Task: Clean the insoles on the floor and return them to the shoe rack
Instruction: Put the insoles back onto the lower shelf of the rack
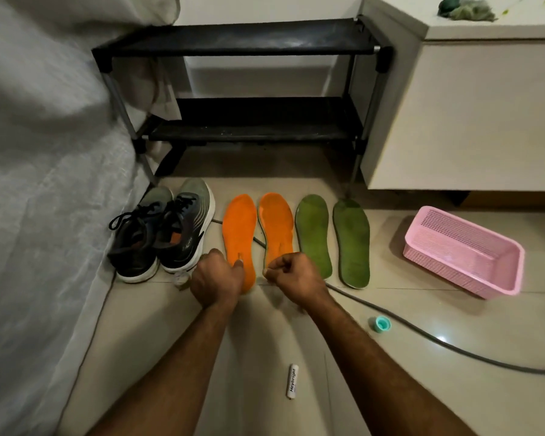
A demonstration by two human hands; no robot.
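Note:
Two orange insoles lie side by side on the tiled floor, the left orange insole (238, 228) and the right orange insole (277, 225). To their right lie two green insoles (313, 234) (351, 240). My left hand (216, 280) grips the heel of the left orange insole, thumb on top. My right hand (296, 275) is curled around the heel of the right orange insole, hiding that end. The black two-shelf shoe rack (258, 36) stands behind them with both shelves bare.
A pair of grey sneakers (161, 237) sits left of the insoles, against a grey bed cover (44, 152). A pink basket (463, 250) stands at the right below a white cabinet (469, 114). A grey hose (453, 347), a teal cap (382, 324) and a white tube (292, 380) lie nearby.

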